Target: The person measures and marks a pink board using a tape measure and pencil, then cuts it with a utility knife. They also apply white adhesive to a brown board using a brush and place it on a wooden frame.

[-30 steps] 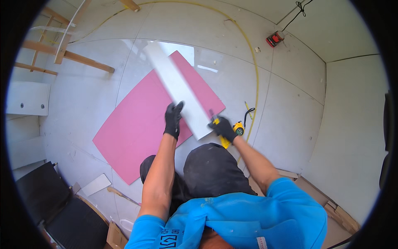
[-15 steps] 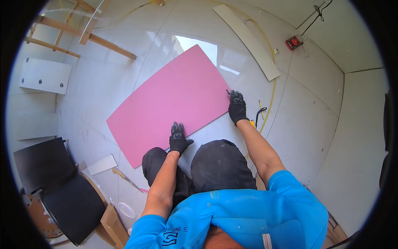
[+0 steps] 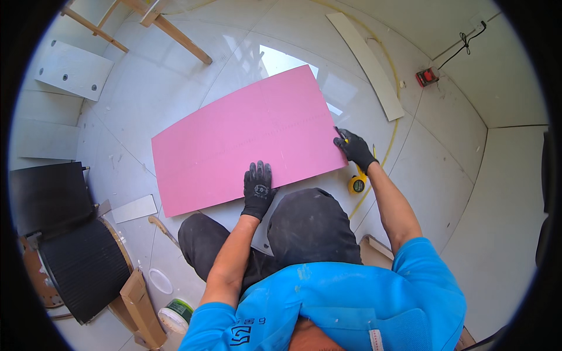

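A large pink board lies flat on the floor in front of my knees. My left hand, in a black glove, rests on its near edge with the fingers stretched flat over the pink face. At the board's right edge, my gloved right hand is closed round a slim black and yellow tool. Its dark tip points at the board; the fingers hide most of it, so its kind is unclear. A yellow tape measure lies just below that hand, and a thin yellow stick shows beside the wrist.
Beyond the board lies a long white strip; a red and black device with a cord sits farther right. Wooden legs stand at far left. A black chair, handsaw and white tub are on my left.
The pink board has turned clockwise. My left hand lies flatter on it, and my right hand has shifted right with the board's edge. The tape measure now shows more fully.
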`<state>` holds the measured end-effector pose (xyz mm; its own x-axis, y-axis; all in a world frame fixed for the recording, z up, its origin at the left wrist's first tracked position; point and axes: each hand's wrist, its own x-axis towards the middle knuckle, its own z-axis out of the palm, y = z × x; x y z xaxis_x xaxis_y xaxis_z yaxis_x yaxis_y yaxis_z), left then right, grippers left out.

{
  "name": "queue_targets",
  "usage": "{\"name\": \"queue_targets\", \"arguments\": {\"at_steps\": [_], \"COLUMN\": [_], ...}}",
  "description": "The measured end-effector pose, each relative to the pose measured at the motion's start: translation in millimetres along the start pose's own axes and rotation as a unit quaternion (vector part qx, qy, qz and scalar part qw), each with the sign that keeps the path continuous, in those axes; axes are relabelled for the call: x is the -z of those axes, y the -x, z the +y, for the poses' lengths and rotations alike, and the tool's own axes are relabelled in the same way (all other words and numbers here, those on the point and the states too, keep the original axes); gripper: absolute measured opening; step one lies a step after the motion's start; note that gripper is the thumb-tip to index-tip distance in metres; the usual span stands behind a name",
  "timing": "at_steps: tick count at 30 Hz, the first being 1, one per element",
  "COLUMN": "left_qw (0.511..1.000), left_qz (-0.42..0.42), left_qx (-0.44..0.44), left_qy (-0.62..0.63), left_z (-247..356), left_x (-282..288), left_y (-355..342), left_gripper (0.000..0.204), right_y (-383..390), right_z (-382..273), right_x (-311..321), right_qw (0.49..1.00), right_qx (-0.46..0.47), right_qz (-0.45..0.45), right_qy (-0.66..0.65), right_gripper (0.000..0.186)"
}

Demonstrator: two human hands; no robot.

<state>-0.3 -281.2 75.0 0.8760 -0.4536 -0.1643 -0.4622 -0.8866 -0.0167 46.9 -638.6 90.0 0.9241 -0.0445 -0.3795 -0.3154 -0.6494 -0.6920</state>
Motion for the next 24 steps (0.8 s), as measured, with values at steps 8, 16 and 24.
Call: {"name": "queue_targets", "arguments": {"at_steps": [8,16,24], "left_qw": [0.986,0.98,0.956], "left_qz": [0.153,0.182,0.289], "left_qx": [-0.072,-0.074,-0.048], "left_qy": [-0.005,-0.044,-0.021], "left_z": [-63.8,-85.3,-29.2], "left_x": [157.9,265.7,301.0], "left_y": [-34.3,-100.4,-192.1], "left_gripper": [0.05,0.024,0.034], "right_y": [18.2,18.2,59.5], "right_z": [-115.7,-120.1,-125.2], "right_x": [81.2,80.8,56.1], "right_qw": [0.94,0.73,0.646], "right_qx": [0.046,0.01,0.013], "right_qz": [-0.048,-0.008,0.086], "right_qy": [-0.334,-0.684,-0.759], "right_gripper": [0.034,0.026,0.027]}}
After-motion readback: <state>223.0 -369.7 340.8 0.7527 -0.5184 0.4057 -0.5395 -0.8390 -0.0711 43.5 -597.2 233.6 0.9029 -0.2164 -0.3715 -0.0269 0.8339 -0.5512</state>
